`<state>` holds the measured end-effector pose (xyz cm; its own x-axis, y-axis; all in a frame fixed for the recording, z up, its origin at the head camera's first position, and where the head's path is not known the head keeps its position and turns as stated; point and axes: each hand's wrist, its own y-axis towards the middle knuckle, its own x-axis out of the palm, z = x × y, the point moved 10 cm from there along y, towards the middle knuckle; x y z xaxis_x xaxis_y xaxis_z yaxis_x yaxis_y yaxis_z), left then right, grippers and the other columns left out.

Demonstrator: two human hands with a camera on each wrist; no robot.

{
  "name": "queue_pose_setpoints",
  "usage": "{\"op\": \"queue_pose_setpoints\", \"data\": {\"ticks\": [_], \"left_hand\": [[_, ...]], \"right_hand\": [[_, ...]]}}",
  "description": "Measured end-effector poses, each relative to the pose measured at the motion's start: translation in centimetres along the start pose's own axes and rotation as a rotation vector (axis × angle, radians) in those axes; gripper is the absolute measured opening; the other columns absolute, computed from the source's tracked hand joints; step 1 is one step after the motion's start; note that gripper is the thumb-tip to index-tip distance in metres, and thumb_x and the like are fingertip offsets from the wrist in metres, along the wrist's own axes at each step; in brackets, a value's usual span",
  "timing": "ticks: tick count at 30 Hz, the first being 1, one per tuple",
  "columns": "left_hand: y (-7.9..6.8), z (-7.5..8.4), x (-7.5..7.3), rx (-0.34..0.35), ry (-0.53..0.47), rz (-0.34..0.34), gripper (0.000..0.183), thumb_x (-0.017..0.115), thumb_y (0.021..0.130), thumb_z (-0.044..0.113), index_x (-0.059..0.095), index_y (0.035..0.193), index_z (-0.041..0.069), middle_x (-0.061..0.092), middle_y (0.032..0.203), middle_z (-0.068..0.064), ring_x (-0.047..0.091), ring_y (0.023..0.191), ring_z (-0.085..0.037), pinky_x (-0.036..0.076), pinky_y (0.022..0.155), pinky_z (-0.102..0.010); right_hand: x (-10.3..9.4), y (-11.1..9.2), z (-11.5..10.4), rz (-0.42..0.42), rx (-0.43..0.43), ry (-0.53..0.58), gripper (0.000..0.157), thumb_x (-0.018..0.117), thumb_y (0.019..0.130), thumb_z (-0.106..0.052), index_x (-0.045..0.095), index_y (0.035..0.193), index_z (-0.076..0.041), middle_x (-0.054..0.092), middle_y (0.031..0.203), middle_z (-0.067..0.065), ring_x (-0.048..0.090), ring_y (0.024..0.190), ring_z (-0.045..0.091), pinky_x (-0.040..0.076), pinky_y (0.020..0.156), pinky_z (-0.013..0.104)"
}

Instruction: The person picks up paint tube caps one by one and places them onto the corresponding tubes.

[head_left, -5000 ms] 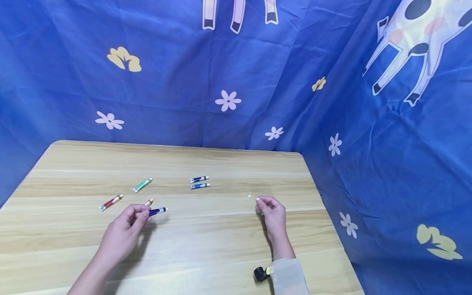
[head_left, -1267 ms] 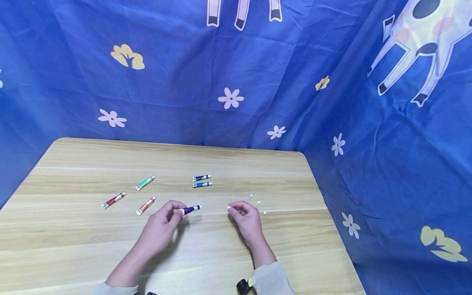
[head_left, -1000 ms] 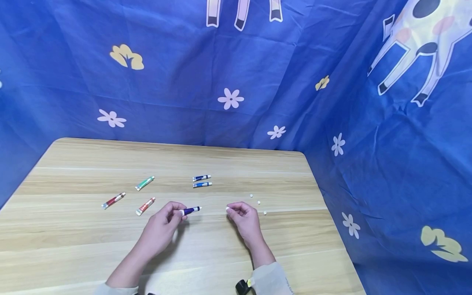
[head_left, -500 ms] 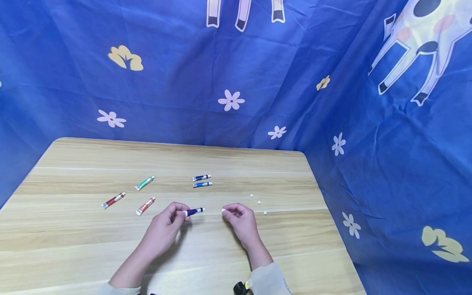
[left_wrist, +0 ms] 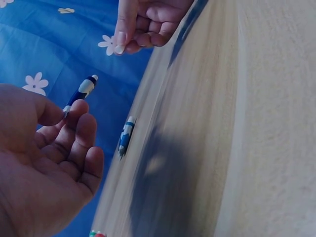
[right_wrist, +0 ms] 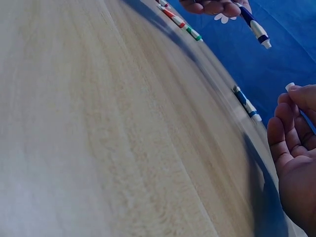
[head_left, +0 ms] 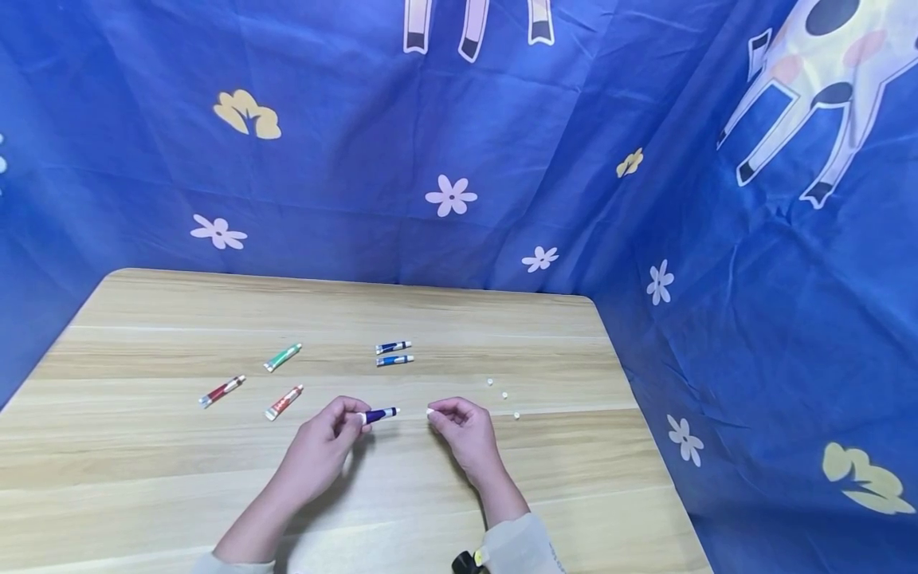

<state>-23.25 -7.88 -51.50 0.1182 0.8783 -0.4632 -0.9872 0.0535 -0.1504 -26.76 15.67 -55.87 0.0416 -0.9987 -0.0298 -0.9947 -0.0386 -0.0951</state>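
Left hand (head_left: pixel 321 446) pinches slim purple tube (head_left: pixel 380 415) by tail (likely to clear nozzle (right_wrist: pixel 267 44)); right hand (head_left: pixel 468 440), apart, pinches small white cap (right_wrist: pixel 290 86).

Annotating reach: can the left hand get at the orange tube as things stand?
Probably yes: the orange tube lies near the left hand with nothing visible between. But that hand pinches the purple tube, which likely needs setting down first.

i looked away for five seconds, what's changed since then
The left hand, holding the purple tube, has moved right; the right hand, pinching a white cap, has moved left, away from the loose caps. The orange tube, partly hidden before, is now uncovered. The green tube, red tube and blue tubes stayed put.
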Motion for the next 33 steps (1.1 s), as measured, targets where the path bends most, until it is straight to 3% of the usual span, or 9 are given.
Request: {"op": "queue_pose_setpoints", "data": {"ticks": [9,16,23,33], "left_hand": [[0.0,0.3,0.3,0.007,-0.008,-0.007,0.019,0.058,0.112,0.017,0.069,0.126,0.014,0.081,0.112,-0.006,0.054,0.073,-0.011,0.047,0.067,-0.027],[-0.1,0.7,0.5,0.008,-0.002,-0.01,0.018,0.058,0.111,0.016,0.069,0.125,0.015,0.082,0.11,-0.004,0.063,0.086,-0.015,0.049,0.078,-0.025],[-0.1,0.8,0.9,0.003,0.004,-0.015,0.017,0.058,0.111,0.017,0.07,0.124,0.016,0.081,0.109,-0.002,0.063,0.088,-0.014,0.049,0.079,-0.025],[-0.1,0.8,1.3,0.001,-0.012,-0.025,0.016,0.058,0.111,0.016,0.07,0.122,0.016,0.078,0.104,-0.004,0.057,0.079,-0.011,0.047,0.072,-0.026]], "right_hand": [[0.7,0.0,-0.3,-0.025,-0.006,0.015,0.02,0.08,0.094,-0.002,0.077,0.11,0.008,0.08,0.101,0.018,0.072,0.082,0.01,0.062,0.079,0.019],[1.2,0.0,-0.5,-0.041,-0.002,-0.006,0.017,0.08,0.094,-0.003,0.079,0.11,0.002,0.08,0.099,0.009,0.072,0.084,0.013,0.063,0.079,0.02],[1.7,-0.1,-0.9,-0.064,-0.011,0.002,0.018,0.08,0.093,0.001,0.077,0.11,0.006,0.079,0.098,0.011,0.073,0.084,0.013,0.064,0.08,0.021],[2.2,-0.3,-1.0,-0.085,-0.02,-0.061,0.016,0.082,0.093,-0.003,0.079,0.108,0.0,0.08,0.102,0.018,0.071,0.081,0.01,0.061,0.075,0.018]]}}
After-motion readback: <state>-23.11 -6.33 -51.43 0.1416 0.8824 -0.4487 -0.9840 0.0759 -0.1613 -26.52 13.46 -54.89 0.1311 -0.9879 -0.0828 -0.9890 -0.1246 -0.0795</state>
